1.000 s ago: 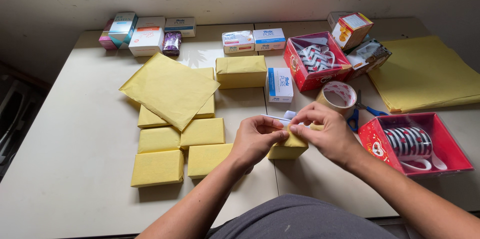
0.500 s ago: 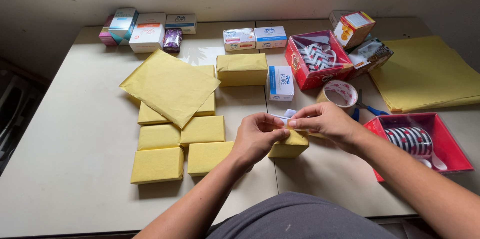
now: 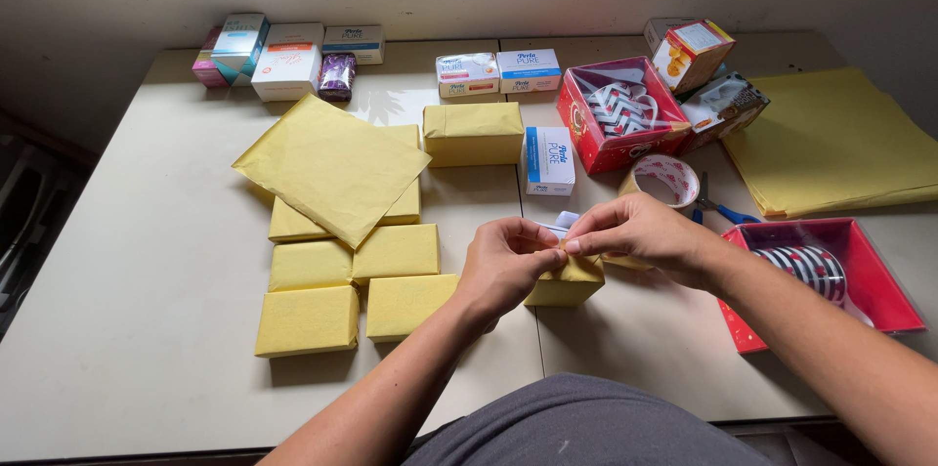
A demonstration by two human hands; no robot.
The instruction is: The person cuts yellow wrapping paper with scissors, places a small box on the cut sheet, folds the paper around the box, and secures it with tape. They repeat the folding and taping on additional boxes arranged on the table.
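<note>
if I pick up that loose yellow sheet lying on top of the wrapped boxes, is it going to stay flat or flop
The loose yellow sheet will probably flop: it looks like thin paper, and its corners overhang the wrapped boxes unsupported. It seems very light, so a nudge would likely slide it off the stack. It shows faint creases, so it may wrinkle easily if pinched.

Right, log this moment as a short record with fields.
left hand: pinching the top fold of the small yellow parcel
right hand: fingertips pressing the same fold
behind the hands: tape roll, blue-handled scissors
right of the parcel: red box with a striped mug
left of the parcel: wrapped yellow parcels
surface: table
</note>
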